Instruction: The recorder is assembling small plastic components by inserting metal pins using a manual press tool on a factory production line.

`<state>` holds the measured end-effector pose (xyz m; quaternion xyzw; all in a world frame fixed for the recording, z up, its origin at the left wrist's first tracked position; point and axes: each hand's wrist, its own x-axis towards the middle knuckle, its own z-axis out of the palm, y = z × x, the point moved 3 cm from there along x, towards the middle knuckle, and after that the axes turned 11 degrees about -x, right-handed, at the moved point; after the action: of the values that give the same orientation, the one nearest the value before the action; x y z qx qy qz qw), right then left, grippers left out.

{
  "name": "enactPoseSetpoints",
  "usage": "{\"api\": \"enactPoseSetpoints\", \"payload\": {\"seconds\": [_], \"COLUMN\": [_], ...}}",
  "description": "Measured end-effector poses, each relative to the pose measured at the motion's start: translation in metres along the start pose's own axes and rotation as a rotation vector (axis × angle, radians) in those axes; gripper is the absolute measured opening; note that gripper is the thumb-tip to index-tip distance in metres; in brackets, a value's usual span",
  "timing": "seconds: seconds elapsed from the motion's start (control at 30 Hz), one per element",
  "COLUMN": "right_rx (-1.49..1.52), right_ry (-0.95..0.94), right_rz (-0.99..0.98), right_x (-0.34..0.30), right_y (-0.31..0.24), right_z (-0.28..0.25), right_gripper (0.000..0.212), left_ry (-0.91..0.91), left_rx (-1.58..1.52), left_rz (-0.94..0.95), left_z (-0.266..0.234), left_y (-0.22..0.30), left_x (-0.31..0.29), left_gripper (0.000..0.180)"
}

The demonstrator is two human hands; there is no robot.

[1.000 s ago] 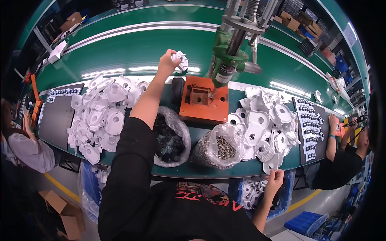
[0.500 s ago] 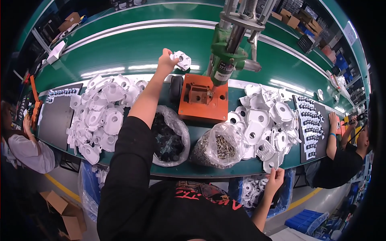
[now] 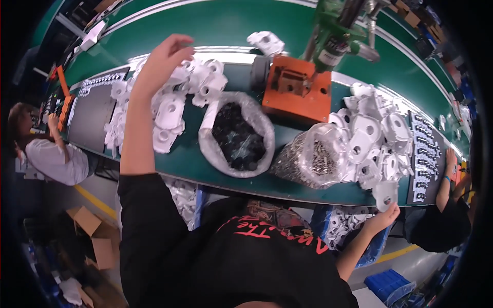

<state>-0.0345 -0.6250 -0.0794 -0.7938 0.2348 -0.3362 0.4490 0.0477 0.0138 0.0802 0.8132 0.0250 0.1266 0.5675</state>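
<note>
My left hand (image 3: pixel 172 57) is over the far edge of the left pile of white plastic housings (image 3: pixel 169 115), fingers apart and holding nothing. At the table's front edge, my right hand (image 3: pixel 382 219) pinches the near end of a white plastic housing (image 3: pixel 385 194), just below the right pile of similar parts (image 3: pixel 365 131). Another white housing (image 3: pixel 266 43) lies alone on the green belt, behind an orange fixture block (image 3: pixel 295 105). A green press head (image 3: pixel 331 43) stands over that block.
A clear bag of black parts (image 3: pixel 236 136) and a bag of metal screws (image 3: pixel 321 159) stand between the piles. Dark trays with rows of small parts lie left (image 3: pixel 95 120) and right (image 3: pixel 436 169). Co-workers sit at both sides.
My left hand has let go of a housing on the belt and moved left over the left pile. My right hand still pinches its housing. The view has shifted.
</note>
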Motion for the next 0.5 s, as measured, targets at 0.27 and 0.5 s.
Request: {"api": "enactPoseSetpoints", "payload": {"seconds": [0.27, 0.5], "right_rx": [-0.093, 0.492], "right_ry": [0.007, 0.017], "right_rz": [0.007, 0.421], "right_x": [0.021, 0.007], "right_y": [0.004, 0.011], "right_z": [0.002, 0.013], "right_gripper": [0.04, 0.038], "left_ry": [0.27, 0.333], "left_rx": [1.037, 1.137], "left_rz": [0.105, 0.149], "left_z": [-0.005, 0.022], "left_y": [-0.056, -0.109], "left_x": [-0.16, -0.152], "left_gripper": [0.054, 0.045]}}
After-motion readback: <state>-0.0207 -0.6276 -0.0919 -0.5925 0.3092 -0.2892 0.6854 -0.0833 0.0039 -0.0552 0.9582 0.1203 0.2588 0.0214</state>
